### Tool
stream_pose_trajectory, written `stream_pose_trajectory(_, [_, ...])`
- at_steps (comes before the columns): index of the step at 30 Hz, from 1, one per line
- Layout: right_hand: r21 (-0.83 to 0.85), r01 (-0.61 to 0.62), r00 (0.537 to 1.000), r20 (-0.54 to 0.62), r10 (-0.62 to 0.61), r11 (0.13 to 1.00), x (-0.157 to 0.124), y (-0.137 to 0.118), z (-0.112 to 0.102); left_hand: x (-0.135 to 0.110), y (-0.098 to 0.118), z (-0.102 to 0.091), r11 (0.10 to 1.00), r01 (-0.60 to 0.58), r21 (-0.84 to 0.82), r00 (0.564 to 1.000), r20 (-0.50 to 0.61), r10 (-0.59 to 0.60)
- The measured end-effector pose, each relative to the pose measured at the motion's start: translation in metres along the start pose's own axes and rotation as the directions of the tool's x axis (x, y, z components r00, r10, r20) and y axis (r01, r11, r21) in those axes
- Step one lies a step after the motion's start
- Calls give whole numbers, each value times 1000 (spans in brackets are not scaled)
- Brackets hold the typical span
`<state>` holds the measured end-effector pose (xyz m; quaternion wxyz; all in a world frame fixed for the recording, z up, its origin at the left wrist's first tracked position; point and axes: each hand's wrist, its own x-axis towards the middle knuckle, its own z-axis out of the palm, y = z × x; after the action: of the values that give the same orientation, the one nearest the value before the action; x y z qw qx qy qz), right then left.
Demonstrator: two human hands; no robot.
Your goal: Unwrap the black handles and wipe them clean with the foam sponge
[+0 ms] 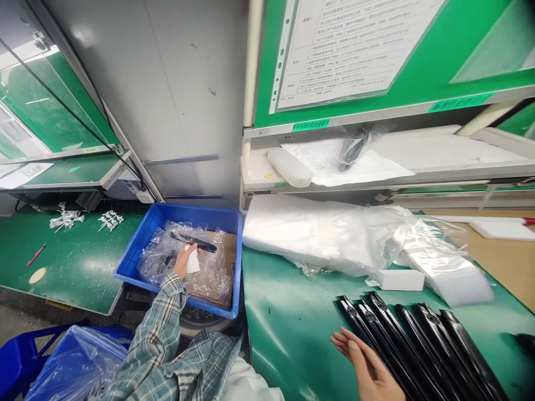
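Note:
My left hand (183,264) reaches into a blue bin (144,283), fingers closed on a white block (193,260) that looks like foam. Just beyond those fingers is a long glossy black plastic part (194,241); whether the hand touches it I cannot tell. Crumpled clear plastic bags (156,257) and brown cardboard (209,291) lie under it in the bin. Over the green table, my right hand (371,370) has its fingers stretched out and holds nothing. It is beside a row of long black plastic parts (426,345), partly covering the nearest ones.
A second white block (401,280) lies behind the black parts, near a stack of clear bags (453,267) and a large white wrapped bundle (309,231). Above them runs a shelf (443,150). On the left table are white plastic pieces (67,218) and a red pen (36,254).

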<state>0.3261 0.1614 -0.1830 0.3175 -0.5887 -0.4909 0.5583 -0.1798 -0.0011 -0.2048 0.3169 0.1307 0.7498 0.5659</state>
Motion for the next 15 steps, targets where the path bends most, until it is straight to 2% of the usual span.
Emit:
stream_pose_trajectory(3, [54,10,996,93,-15,998,-10,-9,27,-28,7,16,982,-181,51,983,13,181])
stream_pose_trajectory(5, [111,8,981,194,-30,994,-17,-18,50,-48,12,24,946,-313,83,950,42,311])
stream_pose_trajectory(7, [177,-17,946,321,-41,984,-26,-29,77,-69,16,33,902,-420,101,907,80,414])
stream_pose_trajectory(9, [221,-85,874,484,-33,971,-34,-40,110,-88,17,44,864,-492,110,869,118,480])
stream_pose_trajectory(12, [228,-197,717,697,-18,953,-43,-56,167,-110,11,63,824,-554,118,830,162,534])
stream_pose_trajectory(14, [223,-191,674,738,-37,956,-45,-66,206,-122,5,75,805,-580,124,812,167,559])
stream_pose_trajectory(15, [223,-168,672,739,-54,960,-45,-71,225,-127,1,80,799,-587,128,807,159,568])
